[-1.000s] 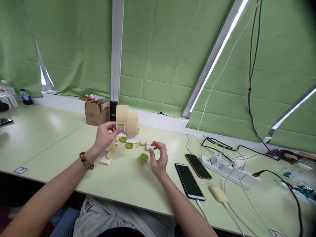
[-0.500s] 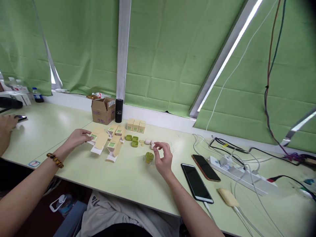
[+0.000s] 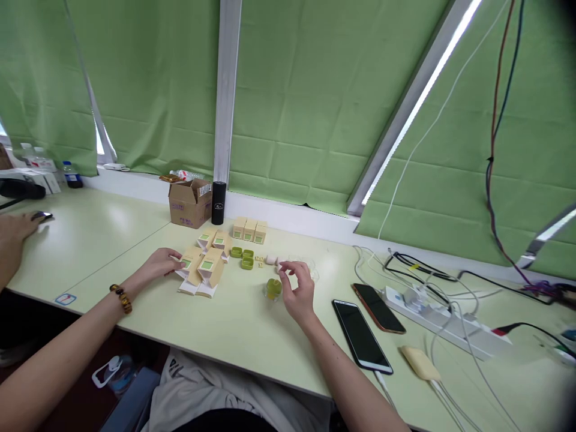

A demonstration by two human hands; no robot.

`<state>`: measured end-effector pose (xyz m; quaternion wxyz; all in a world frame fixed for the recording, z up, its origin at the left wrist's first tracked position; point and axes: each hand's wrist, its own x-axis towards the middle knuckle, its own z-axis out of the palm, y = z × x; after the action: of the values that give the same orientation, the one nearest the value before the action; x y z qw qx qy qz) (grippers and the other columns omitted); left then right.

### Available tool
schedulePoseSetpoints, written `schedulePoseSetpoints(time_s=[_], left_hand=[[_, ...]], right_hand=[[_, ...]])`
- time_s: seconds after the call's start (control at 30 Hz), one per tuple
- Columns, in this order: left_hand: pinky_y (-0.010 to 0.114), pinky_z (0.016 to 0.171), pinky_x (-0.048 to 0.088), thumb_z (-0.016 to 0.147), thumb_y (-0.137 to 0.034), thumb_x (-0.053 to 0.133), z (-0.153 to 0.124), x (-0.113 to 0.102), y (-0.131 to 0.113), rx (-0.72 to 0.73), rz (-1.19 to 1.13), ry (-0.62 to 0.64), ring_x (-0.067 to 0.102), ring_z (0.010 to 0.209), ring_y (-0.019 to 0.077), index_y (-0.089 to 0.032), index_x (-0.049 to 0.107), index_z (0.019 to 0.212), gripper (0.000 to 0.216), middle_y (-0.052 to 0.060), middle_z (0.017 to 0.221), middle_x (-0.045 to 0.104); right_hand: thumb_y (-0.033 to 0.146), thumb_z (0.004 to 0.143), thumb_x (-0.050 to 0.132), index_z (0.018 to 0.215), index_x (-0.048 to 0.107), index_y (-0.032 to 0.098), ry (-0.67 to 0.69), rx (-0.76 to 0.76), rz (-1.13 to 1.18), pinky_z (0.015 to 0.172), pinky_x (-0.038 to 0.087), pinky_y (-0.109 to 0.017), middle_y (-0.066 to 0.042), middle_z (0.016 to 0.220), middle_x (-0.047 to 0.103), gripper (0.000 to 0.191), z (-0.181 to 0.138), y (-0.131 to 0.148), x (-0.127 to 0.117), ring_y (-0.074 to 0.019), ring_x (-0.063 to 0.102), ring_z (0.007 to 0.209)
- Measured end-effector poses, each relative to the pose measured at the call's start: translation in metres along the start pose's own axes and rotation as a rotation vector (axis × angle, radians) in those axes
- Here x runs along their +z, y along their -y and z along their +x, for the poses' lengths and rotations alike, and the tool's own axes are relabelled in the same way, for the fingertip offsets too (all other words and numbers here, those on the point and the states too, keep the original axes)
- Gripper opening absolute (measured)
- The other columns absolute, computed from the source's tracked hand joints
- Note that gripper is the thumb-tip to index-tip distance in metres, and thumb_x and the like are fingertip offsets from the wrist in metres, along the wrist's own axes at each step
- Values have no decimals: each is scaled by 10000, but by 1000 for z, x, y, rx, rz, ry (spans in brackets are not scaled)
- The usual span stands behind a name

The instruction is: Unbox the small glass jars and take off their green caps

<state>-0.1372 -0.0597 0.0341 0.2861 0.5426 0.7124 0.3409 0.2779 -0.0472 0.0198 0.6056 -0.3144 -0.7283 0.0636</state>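
Observation:
My left hand (image 3: 162,264) has its fingertips and thumb closed on the left edge of a small cream carton (image 3: 192,261) with a green label and an open white flap. Beside it stands a similar opened carton (image 3: 210,267), and two more are just behind. My right hand (image 3: 300,291) is raised over the table, thumb and forefinger curved together in a pinch; whatever is between them is hidden. Close to its left sits a small clear jar (image 3: 273,289) with green contents. Small green square trays (image 3: 247,263) and pale pink pieces (image 3: 270,260) lie beyond.
Three closed cream cartons (image 3: 249,229) stand behind, with a brown cardboard box (image 3: 189,204) and black tumbler (image 3: 218,203) to their left. Two phones (image 3: 362,336), a power strip (image 3: 432,318) and cables lie at right. Another person's hand (image 3: 20,231) is at far left.
My left hand has brought the carton right and toward me, setting it against the neighbouring opened carton. My right hand has stayed almost still.

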Motion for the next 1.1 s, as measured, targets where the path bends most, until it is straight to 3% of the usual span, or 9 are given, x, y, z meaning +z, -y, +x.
schedulePoseSetpoints(time_s=[0.4, 0.53, 0.67, 0.73, 0.9, 1.0, 1.1], left_hand=[[298, 537, 362, 651, -610, 735, 3, 2, 1, 19, 123, -25, 584, 533, 225, -146, 695, 1064, 622, 13, 578, 663], [336, 683, 472, 775, -607, 646, -1, -8, -13, 92, 229, -199, 681, 757, 269, -174, 696, 1062, 522, 82, 824, 760], [406, 894, 517, 881, -505, 588, -22, 6, -50, 362, 265, -398, 674, 1023, 305, -197, 661, 1178, 434, 101, 1040, 751], [438, 971, 512, 922, -463, 574, -36, 29, -71, 559, 256, -344, 636, 1123, 310, -204, 648, 1227, 407, 108, 1126, 728], [487, 1078, 475, 913, -328, 630, -58, 107, -111, 858, 234, 44, 566, 1248, 318, -218, 596, 1337, 439, 119, 1270, 662], [464, 1025, 501, 857, -243, 663, -55, 147, -126, 874, 261, 240, 565, 1225, 324, -211, 560, 1391, 545, 138, 1259, 636], [434, 995, 504, 791, -221, 717, -44, 172, -133, 802, 301, 374, 561, 1211, 328, -210, 539, 1414, 648, 138, 1252, 630]], right_hand=[[197, 962, 571, 1096, 700, 262, 52, 30, -19, 776, 516, -391, -53, 918, 710, 197, 1, -2, 0, -255, 588, 956], [232, 963, 573, 1053, 707, 247, 3, 93, -32, 783, 507, -380, -64, 979, 726, 162, 3, -8, -2, -245, 606, 956], [252, 946, 539, 1049, 708, 228, -22, 275, -8, 770, 505, -364, -69, 1005, 727, 199, 6, -17, -3, -227, 652, 910], [248, 931, 517, 1046, 704, 223, -11, 362, 23, 743, 500, -348, -60, 961, 728, 220, 6, -21, -4, -222, 668, 880], [280, 887, 531, 1022, 698, 220, -34, 487, 74, 705, 498, -330, -48, 886, 716, 224, 5, -27, -3, -222, 666, 835], [328, 884, 549, 1010, 700, 216, -55, 523, 79, 713, 504, -339, -36, 826, 700, 226, 4, -30, -1, -217, 646, 779], [366, 883, 559, 1000, 696, 211, -71, 553, 100, 708, 503, -342, -26, 781, 682, 238, 3, -33, 1, -214, 634, 742]])
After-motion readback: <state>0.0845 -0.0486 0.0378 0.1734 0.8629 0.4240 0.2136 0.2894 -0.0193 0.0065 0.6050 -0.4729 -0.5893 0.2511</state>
